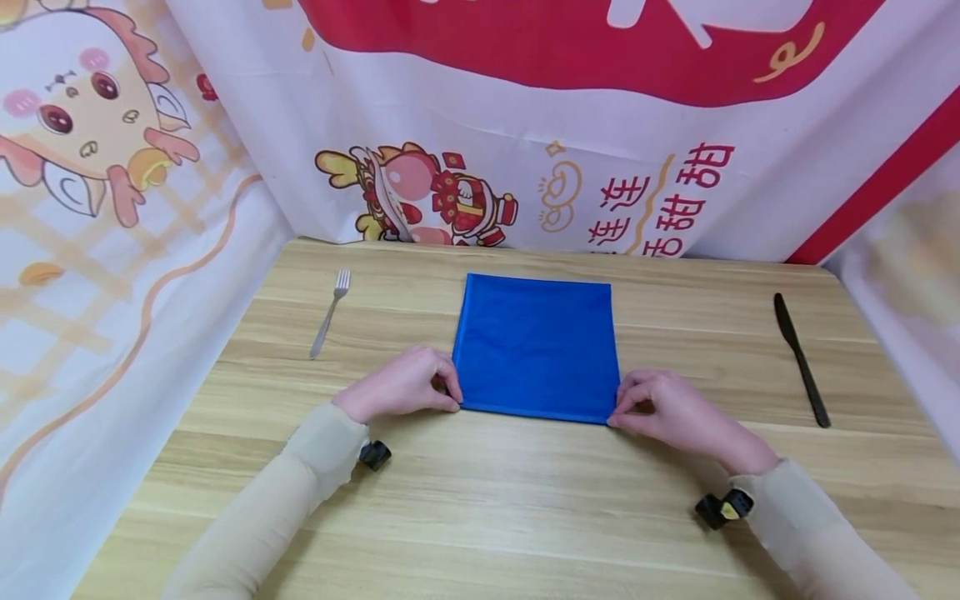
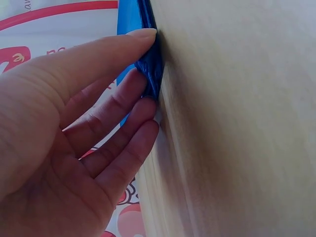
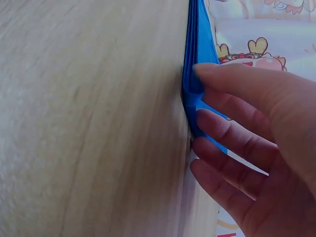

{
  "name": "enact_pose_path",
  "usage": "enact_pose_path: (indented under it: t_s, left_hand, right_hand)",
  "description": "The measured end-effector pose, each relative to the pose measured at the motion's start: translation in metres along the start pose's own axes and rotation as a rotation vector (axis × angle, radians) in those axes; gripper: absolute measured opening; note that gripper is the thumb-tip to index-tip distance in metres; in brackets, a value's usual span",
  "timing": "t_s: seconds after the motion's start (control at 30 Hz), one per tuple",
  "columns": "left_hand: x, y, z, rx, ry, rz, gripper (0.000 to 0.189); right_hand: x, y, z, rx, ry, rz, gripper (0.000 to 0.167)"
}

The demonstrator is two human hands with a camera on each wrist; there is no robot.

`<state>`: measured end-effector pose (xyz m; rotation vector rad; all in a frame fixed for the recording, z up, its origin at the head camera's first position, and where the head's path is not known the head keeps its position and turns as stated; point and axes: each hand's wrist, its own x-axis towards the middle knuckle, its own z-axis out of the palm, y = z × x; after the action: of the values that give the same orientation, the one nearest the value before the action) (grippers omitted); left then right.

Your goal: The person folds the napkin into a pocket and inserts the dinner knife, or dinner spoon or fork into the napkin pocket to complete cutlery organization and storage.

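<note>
A blue cloth [image 1: 536,346], folded into a rough square, lies flat on the wooden table. At its near left corner my left hand [image 1: 408,383] pinches the edge between thumb and fingers. My right hand [image 1: 667,410] pinches the near right corner in the same way. In the left wrist view the left thumb lies on the bunched layers of the cloth [image 2: 152,74]. Stacked folds of the cloth [image 3: 191,54] show along the edge in the right wrist view, with the right thumb against them.
To the left lies a silver fork [image 1: 331,313], tines toward the far side. A black knife [image 1: 801,358] lies on the right of the wooden table [image 1: 510,517]. Printed white fabric [image 1: 480,108] hangs behind the far edge and along the left side.
</note>
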<state>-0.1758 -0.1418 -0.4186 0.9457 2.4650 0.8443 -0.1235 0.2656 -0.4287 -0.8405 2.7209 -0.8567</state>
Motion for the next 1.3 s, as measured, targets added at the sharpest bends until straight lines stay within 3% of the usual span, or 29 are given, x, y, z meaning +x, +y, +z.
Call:
enact_pose_path:
  t_s: [0.6, 0.73, 0.83, 1.03, 1.3]
  left_hand:
    - [-0.003, 0.001, 0.002, -0.007, 0.000, 0.034, 0.009]
    - [-0.003, -0.001, 0.001, -0.036, -0.007, 0.018, 0.022]
    - [-0.001, -0.002, -0.001, -0.083, -0.004, -0.023, 0.036]
    - [0.008, -0.008, -0.016, -0.168, 0.082, -0.054, 0.042]
    - [0.030, -0.016, -0.045, -0.163, 0.230, -0.064, 0.048]
  right_hand:
    - [-0.001, 0.003, 0.001, 0.045, 0.010, 0.000, 0.015]
    - [-0.002, 0.005, 0.001, 0.085, 0.020, 0.040, 0.011]
    - [-0.004, 0.006, -0.002, 0.120, 0.044, 0.093, 0.023]
    - [-0.004, 0.006, -0.012, 0.158, 0.144, 0.145, 0.033]
    - [-0.003, 0.005, -0.013, 0.152, 0.203, 0.202, 0.043]
